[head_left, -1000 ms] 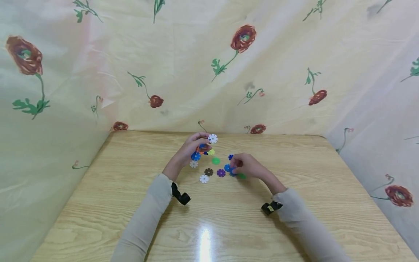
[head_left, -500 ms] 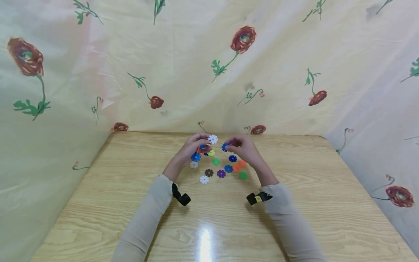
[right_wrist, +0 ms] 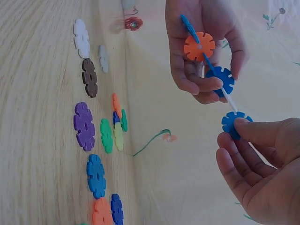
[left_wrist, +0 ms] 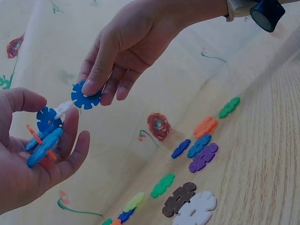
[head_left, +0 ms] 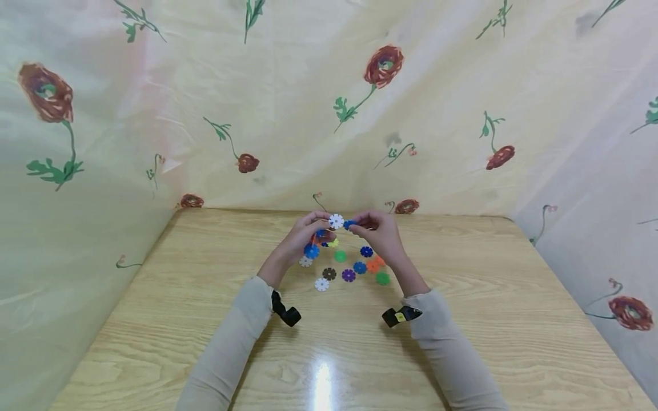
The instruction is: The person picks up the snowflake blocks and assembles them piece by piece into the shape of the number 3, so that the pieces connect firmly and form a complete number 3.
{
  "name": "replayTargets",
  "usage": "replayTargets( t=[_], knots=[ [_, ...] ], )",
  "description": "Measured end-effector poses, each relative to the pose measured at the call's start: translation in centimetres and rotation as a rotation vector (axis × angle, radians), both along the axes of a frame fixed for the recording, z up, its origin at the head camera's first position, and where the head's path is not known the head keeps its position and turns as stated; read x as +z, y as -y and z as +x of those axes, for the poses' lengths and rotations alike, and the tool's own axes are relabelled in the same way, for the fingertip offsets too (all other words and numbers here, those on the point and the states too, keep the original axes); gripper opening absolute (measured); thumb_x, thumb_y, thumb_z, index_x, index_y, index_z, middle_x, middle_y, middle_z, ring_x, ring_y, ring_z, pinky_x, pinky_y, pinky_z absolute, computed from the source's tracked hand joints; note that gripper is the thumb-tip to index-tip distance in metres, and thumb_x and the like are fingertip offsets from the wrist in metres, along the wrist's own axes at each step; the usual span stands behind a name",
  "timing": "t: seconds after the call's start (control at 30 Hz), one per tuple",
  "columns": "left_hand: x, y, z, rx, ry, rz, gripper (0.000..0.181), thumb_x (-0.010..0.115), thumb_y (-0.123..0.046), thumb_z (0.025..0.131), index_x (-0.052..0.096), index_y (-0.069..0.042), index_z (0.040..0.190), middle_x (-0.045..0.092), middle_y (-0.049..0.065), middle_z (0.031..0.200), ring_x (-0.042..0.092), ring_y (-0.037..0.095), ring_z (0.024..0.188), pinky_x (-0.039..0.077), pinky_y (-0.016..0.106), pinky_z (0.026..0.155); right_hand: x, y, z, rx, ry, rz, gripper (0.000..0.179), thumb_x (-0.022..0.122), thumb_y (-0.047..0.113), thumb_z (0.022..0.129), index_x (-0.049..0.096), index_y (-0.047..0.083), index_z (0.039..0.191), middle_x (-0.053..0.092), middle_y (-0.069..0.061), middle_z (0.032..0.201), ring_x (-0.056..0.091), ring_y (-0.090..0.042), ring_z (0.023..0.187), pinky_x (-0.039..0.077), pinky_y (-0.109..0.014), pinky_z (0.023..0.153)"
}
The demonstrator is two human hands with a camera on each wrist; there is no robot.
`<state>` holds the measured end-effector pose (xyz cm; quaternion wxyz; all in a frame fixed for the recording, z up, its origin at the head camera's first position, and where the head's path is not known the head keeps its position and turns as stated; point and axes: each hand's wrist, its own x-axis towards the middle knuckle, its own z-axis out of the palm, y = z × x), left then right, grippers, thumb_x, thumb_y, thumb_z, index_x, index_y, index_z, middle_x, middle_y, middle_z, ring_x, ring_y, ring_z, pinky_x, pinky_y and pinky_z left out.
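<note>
My left hand (head_left: pixel 297 241) holds a small chain of notched plastic discs above the table. In the right wrist view the chain has an orange disc (right_wrist: pixel 191 48), blue discs such as one (right_wrist: pixel 226 80) between thumb and finger, and an edge-on white disc. That white disc (head_left: pixel 336 221) faces the head camera at the chain's right end. My right hand (head_left: pixel 382 238) pinches a blue disc (left_wrist: pixel 82 100) between thumb and fingers, its edge against the white disc's edge. Whether their slots are engaged I cannot tell.
On the wooden table (head_left: pixel 329 337) below the hands lie several loose discs, among them a white disc (head_left: pixel 322 284), a brown disc (head_left: pixel 329 274), a purple disc (head_left: pixel 349 275) and a green disc (head_left: pixel 382 278). A flowered cloth (head_left: pixel 288 114) hangs behind the table.
My right hand has lifted the blue disc from the table and brought it up and left to the white disc. The left hand has stayed nearly still with its chain.
</note>
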<state>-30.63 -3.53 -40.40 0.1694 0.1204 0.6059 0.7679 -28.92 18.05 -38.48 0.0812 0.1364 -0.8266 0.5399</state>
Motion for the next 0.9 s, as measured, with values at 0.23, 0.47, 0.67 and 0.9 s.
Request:
replayTargets(
  t=[0.23,0.47,0.67,0.9],
  knots=[
    [-0.39,-0.27,0.08,-0.035,-0.007,0.049,0.019,0.05,-0.008,0.105,0.053,-0.002,0.123,0.066,0.001,0.09,0.068,0.01,0.076,0.06,0.024,0.079,-0.17,0.14,0.11,-0.008,-0.056,0.014,0.013,0.076,0.008,0.091,0.074,-0.002,0.099,0.074,-0.02,0.098,0.07,-0.018,0.084,0.057,-0.018,0.074],
    [-0.48,-0.51,0.11,-0.06,0.013,0.061,0.014,0.05,-0.01,0.106,0.054,-0.005,0.119,0.063,0.002,0.092,0.062,0.008,0.067,0.06,0.022,0.066,-0.36,0.21,-0.09,0.01,-0.072,0.001,0.011,0.077,0.006,0.09,0.075,-0.003,0.098,0.074,-0.021,0.098,0.072,-0.026,0.089,0.058,-0.016,0.074],
    [-0.48,-0.63,0.2,-0.016,0.015,0.006,0.005,0.052,-0.014,0.107,0.055,-0.009,0.106,0.057,0.001,0.082,0.055,0.008,0.063,0.053,0.019,0.057,-0.5,0.43,0.0,0.062,-0.103,0.014,0.009,0.076,0.005,0.091,0.076,-0.001,0.097,0.075,-0.02,0.098,0.073,-0.032,0.093,0.061,-0.021,0.076],
    [-0.6,-0.55,0.07,0.016,-0.015,0.013,0.006,0.053,-0.009,0.105,0.056,-0.009,0.1,0.062,-0.001,0.082,0.061,0.008,0.067,0.057,0.021,0.061,-0.54,0.9,0.22,0.059,-0.121,0.017,0.006,0.075,0.003,0.091,0.076,-0.001,0.096,0.075,-0.019,0.098,0.072,-0.031,0.092,0.059,-0.018,0.076]
  ],
)
